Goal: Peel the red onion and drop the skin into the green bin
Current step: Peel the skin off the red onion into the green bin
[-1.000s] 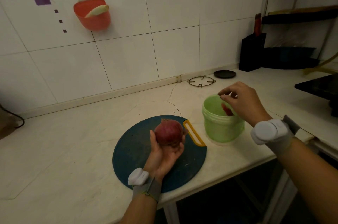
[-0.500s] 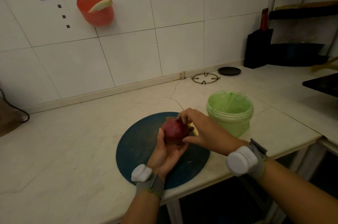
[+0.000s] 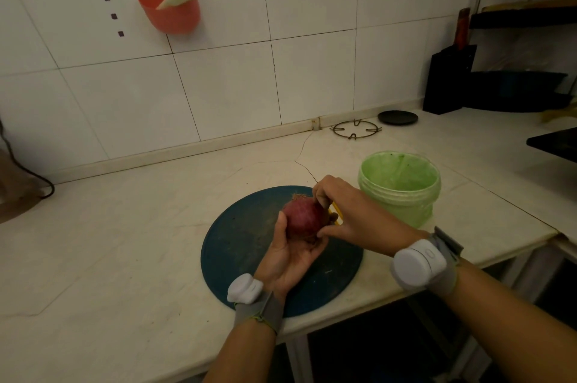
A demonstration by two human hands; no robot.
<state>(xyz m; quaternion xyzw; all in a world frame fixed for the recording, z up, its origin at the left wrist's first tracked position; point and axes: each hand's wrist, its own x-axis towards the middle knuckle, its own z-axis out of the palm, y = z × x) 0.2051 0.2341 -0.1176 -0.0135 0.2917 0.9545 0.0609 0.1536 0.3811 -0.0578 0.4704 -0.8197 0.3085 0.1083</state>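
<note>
Two hands meet on the one red onion [image 3: 301, 217]. My left hand [image 3: 290, 257] cradles it from below, palm up, thumb along its left side and fingers curled under. My right hand [image 3: 352, 220] reaches over from the right, fingertips [image 3: 318, 195] bent down onto the top near the root tuft and thumb against the lower right side. I cannot tell whether a strip of skin is pinched. Each wrist carries one white sensor pod [image 3: 245, 287], two in all.

The onion is held just over one round dark-blue cutting board [image 3: 243, 239] lying at the front edge of the counter [image 3: 125, 226]. One yellow handle [image 3: 337, 212] shows behind my right fingers. Just right of the board stands the one green bin [image 3: 402, 195], open-topped.

Near the wall lie one wire ring [image 3: 356, 129] and one black disc [image 3: 397, 117], and one orange cup [image 3: 168, 4] hangs on the tiles.
</note>
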